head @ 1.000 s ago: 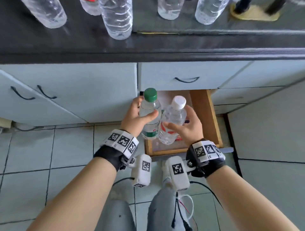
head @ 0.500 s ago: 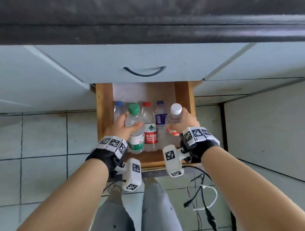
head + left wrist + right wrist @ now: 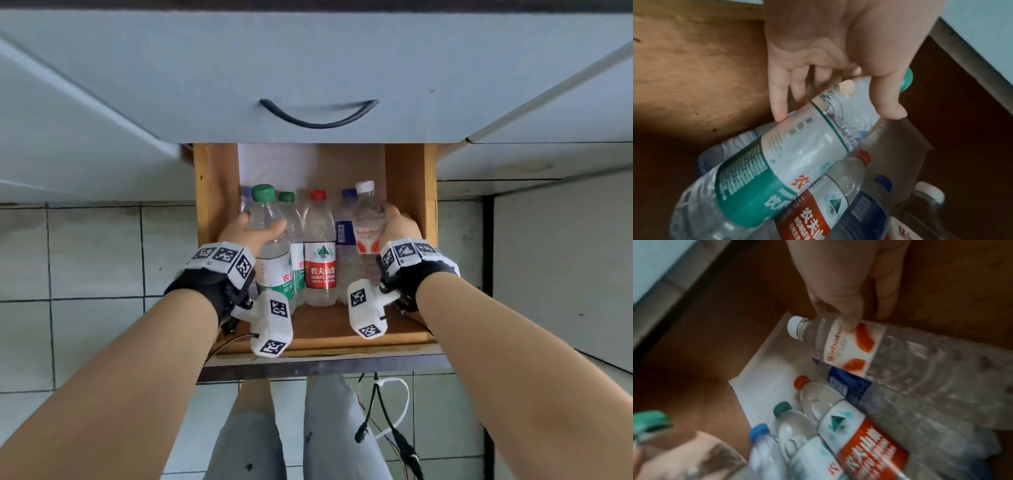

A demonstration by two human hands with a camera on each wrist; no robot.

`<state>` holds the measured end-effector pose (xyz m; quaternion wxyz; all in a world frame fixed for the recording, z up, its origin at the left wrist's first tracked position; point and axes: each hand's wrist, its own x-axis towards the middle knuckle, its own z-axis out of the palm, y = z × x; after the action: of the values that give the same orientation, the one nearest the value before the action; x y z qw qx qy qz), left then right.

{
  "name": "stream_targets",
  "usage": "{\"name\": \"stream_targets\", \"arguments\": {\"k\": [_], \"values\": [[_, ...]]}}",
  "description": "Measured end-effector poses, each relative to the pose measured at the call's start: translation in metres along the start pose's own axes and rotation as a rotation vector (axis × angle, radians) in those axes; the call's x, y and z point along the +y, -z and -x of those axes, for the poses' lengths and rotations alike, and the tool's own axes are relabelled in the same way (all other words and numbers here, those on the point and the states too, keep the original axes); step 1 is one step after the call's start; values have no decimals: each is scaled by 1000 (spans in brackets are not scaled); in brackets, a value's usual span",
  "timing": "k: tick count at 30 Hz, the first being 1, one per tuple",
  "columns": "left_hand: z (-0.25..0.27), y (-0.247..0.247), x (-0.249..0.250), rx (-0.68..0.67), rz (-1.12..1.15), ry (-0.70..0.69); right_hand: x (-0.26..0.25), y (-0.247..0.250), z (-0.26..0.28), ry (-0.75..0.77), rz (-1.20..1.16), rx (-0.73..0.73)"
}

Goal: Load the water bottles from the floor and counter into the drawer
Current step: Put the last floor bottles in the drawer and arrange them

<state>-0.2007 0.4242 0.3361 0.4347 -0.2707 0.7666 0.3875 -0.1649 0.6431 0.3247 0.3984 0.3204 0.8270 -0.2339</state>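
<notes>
Head view, left hand (image 3: 251,231): reaches into the open drawer at its left side, fingers (image 3: 779,104) and thumb curled round the shoulder of a green-capped bottle (image 3: 270,250), which leans over the bottles lying below it.
Head view, right hand (image 3: 399,224): reaches in at the right side, fingers (image 3: 849,318) pinching the upper part of a white-capped bottle (image 3: 368,226) with an orange-and-white label, close to the right wooden wall.
Floor: pale tiles (image 3: 96,253) with dark grout; dangling cables (image 3: 383,414) near the person's knees.
Cabinet: light blue fronts; closed upper drawer with a curved black handle (image 3: 318,114) just above the open one.
Drawer (image 3: 406,178): wooden walls, white liner at the far end.
Contents: a row lying side by side between the two held bottles, caps pointing far: second green-capped bottle (image 3: 294,240), red-capped bottle (image 3: 320,253) with red label, blue-labelled bottle (image 3: 344,233); a blue cap (image 3: 758,431) shows at the far left.
</notes>
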Motion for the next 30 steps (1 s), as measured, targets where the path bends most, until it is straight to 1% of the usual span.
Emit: {"name": "stream_targets", "arguments": {"k": [2,5,9,13,15,17,21,24,26,28,30], "values": [[-7,2,-1,-8,-7,14,4,-8,-1,-8,49,9],[-8,1,1,-7,-67,2,3,-15,0,-30,34,26],[-11,-1,0,20,-137,-12,2,-20,11,-20,-4,69],[-17,1,-2,13,-165,1,3,-28,24,-92,34,-80],[-14,2,1,13,-176,16,6,-31,24,-125,-2,-108],[-13,3,1,20,-171,18,9,-34,21,-110,-72,-115],[-16,3,1,39,-161,15,18,-33,14,-121,-180,-193],[-17,2,1,42,-175,17,14,-33,9,-162,-200,-152],[-17,2,1,43,-175,7,7,-34,10,-163,-105,-94],[-18,2,0,44,-172,2,0,-36,13,-128,-20,-62],[-17,3,0,37,-169,6,3,-43,11,-121,16,-81]]}}
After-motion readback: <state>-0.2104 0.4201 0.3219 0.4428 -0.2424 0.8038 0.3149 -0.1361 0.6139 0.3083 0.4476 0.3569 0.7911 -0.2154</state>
